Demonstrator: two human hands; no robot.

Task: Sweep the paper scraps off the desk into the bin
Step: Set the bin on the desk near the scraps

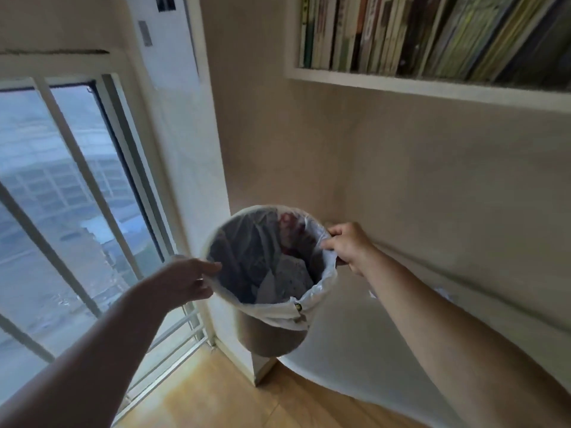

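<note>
A round grey bin (268,335) lined with a white plastic bag is held up in the air at the left end of the white desk (349,344). My left hand (185,281) grips its near-left rim. My right hand (347,245) grips the far-right rim and the bag's edge. Crumpled paper (289,274) and something red lie inside the bin. A few small paper scraps (443,293) lie on the desk by the wall, partly hidden behind my right forearm.
A tall window (61,196) with white frames fills the left side. A white shelf (432,88) packed with books hangs on the beige wall above the desk. Wooden floor (231,396) shows below the bin.
</note>
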